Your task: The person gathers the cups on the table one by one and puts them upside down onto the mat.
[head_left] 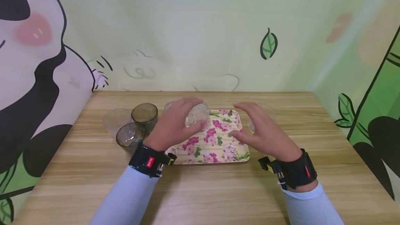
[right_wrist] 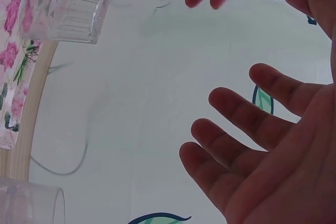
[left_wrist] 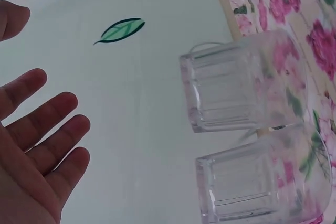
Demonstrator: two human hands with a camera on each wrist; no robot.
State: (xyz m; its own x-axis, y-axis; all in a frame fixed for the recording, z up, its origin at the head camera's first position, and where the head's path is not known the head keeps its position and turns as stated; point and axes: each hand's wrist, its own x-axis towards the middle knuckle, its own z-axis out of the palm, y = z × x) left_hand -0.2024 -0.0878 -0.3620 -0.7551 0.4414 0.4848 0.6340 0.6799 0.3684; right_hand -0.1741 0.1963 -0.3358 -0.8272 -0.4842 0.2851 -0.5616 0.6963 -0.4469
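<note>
Over the left part of a floral tray [head_left: 215,140], my left hand [head_left: 179,124] hovers with fingers loosely extended and thumb apart. Beneath and beside it on the tray, clear glasses [head_left: 198,114] stand with their thick bases up; two of them [left_wrist: 226,87] show in the left wrist view. My right hand [head_left: 265,133] hangs over the tray's right edge, fingers spread and slightly bent, palm [right_wrist: 283,177] facing inward. Neither hand holds anything. Partly hidden behind the right hand, another clear glass [head_left: 271,110] stands right of the tray.
Left of the tray stand two smoky grey glasses [head_left: 144,114] [head_left: 129,136], with a clear glass [head_left: 115,119] beside them. All rest on a wood-grain table [head_left: 212,193]. A printed cloth backdrop [head_left: 200,37] with a panda and leaves rises behind and at the sides.
</note>
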